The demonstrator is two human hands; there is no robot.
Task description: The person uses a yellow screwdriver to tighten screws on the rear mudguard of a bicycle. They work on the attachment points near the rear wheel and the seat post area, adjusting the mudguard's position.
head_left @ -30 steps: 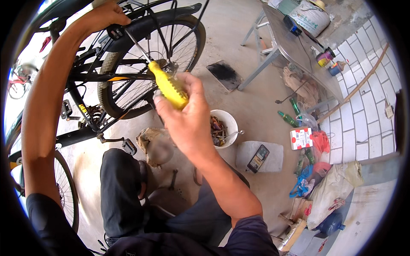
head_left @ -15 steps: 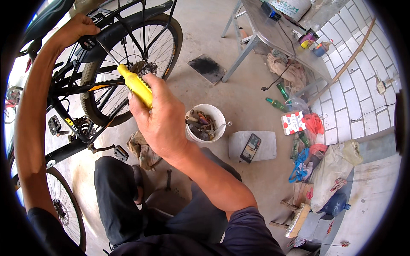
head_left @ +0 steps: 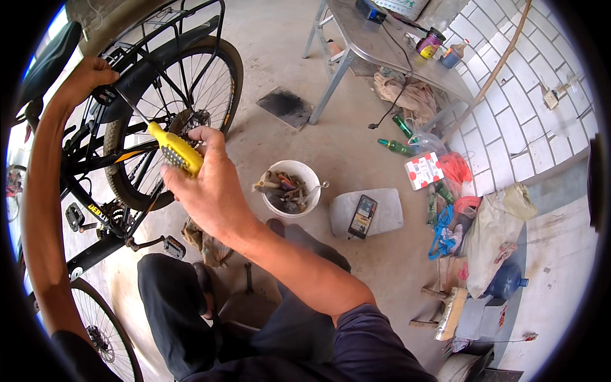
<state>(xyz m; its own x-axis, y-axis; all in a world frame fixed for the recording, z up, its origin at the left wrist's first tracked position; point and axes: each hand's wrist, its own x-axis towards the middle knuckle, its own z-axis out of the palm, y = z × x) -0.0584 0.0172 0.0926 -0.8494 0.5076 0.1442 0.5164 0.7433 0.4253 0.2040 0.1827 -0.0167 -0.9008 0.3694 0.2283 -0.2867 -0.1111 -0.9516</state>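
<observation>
My right hand (head_left: 207, 181) holds a screwdriver by its yellow handle (head_left: 175, 149), between thumb and fingers. The metal shaft runs up and left to a small round black part (head_left: 105, 95) by the rear mudguard (head_left: 156, 63) of a black bicycle. Whether the tip sits in a screw is too small to tell. My left hand (head_left: 89, 79) is closed at that same black part, just below the saddle (head_left: 54, 63). What its fingers pinch is hidden. Behind the screwdriver stands the bicycle's rear wheel (head_left: 223, 83).
A white bucket of tools (head_left: 267, 202) stands right of my knees, beside a grey block (head_left: 388, 213) bearing a black device (head_left: 361, 216). A metal table (head_left: 382, 48) is farther off. Green bottles (head_left: 396, 148) and bags lie along the wall. A wrench (head_left: 249, 277) and a rag (head_left: 207, 245) are on the floor.
The whole view has shifted, so most things appear farther left. The yellow handle has turned in my right hand, its dark dotted grip now facing up, and the fingers have loosened. My left hand stays at the black part.
</observation>
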